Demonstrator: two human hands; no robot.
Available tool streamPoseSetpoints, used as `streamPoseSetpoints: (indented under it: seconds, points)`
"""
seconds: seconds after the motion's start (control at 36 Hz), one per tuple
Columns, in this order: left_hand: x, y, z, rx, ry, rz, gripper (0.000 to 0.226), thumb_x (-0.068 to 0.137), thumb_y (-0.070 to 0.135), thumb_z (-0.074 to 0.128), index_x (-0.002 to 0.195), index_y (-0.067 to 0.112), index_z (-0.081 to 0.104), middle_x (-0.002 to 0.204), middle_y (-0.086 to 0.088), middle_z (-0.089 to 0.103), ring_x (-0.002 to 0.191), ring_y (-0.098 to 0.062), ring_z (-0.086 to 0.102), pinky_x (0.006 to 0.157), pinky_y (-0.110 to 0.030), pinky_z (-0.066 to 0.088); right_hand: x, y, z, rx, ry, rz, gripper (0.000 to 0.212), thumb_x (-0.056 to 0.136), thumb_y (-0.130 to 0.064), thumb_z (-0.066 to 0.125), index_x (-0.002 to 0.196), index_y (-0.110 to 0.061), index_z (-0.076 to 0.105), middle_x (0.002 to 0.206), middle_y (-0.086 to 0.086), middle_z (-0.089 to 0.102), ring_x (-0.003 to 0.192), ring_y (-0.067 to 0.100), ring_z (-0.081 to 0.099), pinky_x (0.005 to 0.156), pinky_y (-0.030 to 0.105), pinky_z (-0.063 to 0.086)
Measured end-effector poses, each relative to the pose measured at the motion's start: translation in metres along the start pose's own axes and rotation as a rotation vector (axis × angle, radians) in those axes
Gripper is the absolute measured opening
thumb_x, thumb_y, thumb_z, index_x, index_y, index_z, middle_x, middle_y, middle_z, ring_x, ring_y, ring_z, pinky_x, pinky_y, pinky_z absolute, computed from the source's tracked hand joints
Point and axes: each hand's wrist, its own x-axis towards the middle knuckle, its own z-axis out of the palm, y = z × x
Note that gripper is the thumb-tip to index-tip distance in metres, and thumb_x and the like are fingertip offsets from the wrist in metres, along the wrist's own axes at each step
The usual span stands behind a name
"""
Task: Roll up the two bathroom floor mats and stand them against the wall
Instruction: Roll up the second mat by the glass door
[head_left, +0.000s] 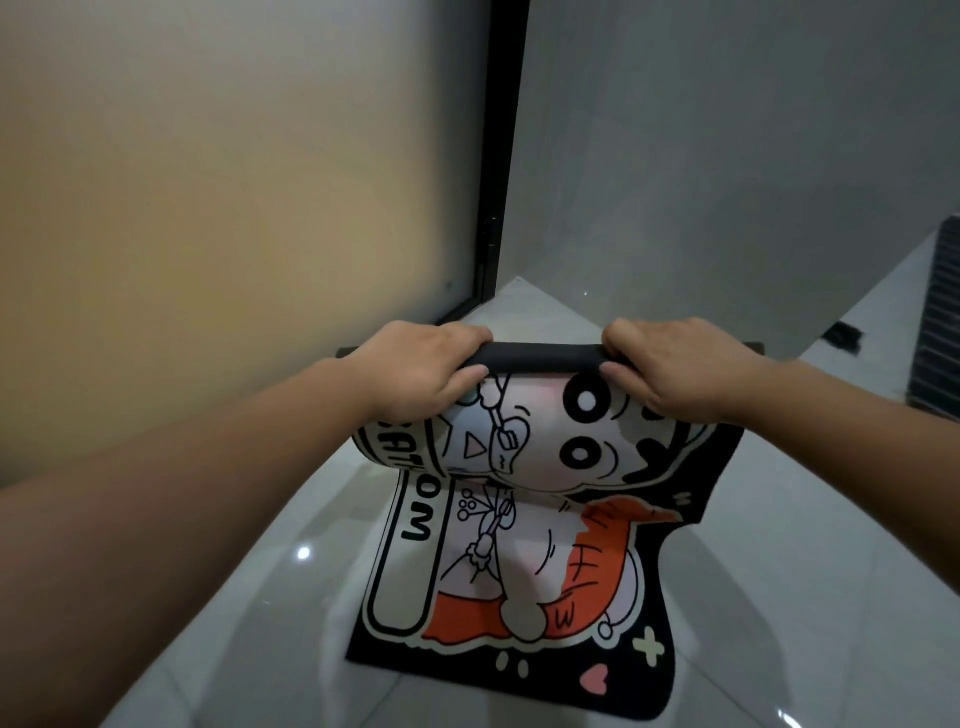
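A black bathroom mat (524, 551) with a cartoon figure, orange shorts and white lettering lies partly on the tiled floor. Its far end is lifted and curled over into a bulging fold, with the black underside showing along the top edge. My left hand (415, 371) grips the left part of that curled edge. My right hand (680, 369) grips the right part, fingers wrapped over the black backing. The near end of the mat lies flat on the tiles. Only one mat is in view.
A frosted glass door (234, 208) with a black frame (498, 171) stands at the left. A grey wall (727, 156) runs behind the mat. Glossy white floor tiles (249, 597) surround it. A dark ribbed object (940, 322) sits at the right edge.
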Motion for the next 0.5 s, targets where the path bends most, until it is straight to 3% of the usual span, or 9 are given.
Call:
streamPoseSetpoints:
  seconds: [0.14,0.25,0.33,0.44,0.5]
  points:
    - [0.004,-0.001,0.001,0.030,-0.031,-0.054,0.022,0.094,0.037,0.043,0.112,0.024,0.045,0.106,0.003,0.061,0.088,-0.024,0.059,0.069,-0.036,0.044,0.002,-0.003,-0.005,0.045,-0.064,0.068,0.019,0.094,-0.037,0.048,0.100,-0.020,0.042,0.085,-0.007,0.048,0.069,0.018,0.046,0.062,0.032,0.039]
    - [0.007,0.002,-0.001,0.065,-0.071,-0.099,0.017,0.091,0.034,0.048,0.102,0.022,0.044,0.087,0.003,0.059,0.075,-0.025,0.054,0.063,-0.033,0.037,0.003,-0.006,-0.004,0.170,-0.090,0.152,0.030,0.090,-0.032,0.057,0.110,-0.018,0.041,0.086,0.000,0.055,0.074,0.021,0.049,0.066,0.035,0.044]
    - [0.009,0.006,0.000,0.079,-0.118,-0.133,0.015,0.089,0.026,0.048,0.100,0.018,0.040,0.066,0.005,0.044,0.065,-0.026,0.045,0.060,-0.033,0.031,0.007,-0.009,-0.003,0.142,-0.123,0.148,0.019,0.086,-0.026,0.059,0.094,-0.019,0.044,0.074,-0.006,0.046,0.070,0.020,0.045,0.057,0.029,0.033]
    - [0.012,0.005,0.003,-0.020,-0.154,-0.181,0.019,0.086,0.010,0.044,0.101,0.017,0.035,0.066,-0.002,0.048,0.061,-0.028,0.046,0.057,-0.038,0.036,0.008,-0.011,0.000,0.154,-0.168,0.172,0.018,0.085,-0.019,0.056,0.089,-0.018,0.038,0.070,-0.002,0.043,0.069,0.026,0.046,0.056,0.031,0.032]
    - [0.010,0.002,0.004,-0.068,-0.167,-0.173,0.029,0.087,0.013,0.046,0.111,0.021,0.033,0.074,-0.003,0.056,0.065,-0.027,0.050,0.061,-0.038,0.040,0.008,-0.011,0.000,0.111,-0.153,0.154,0.020,0.087,-0.020,0.054,0.090,-0.018,0.034,0.064,-0.002,0.040,0.063,0.027,0.044,0.056,0.032,0.032]
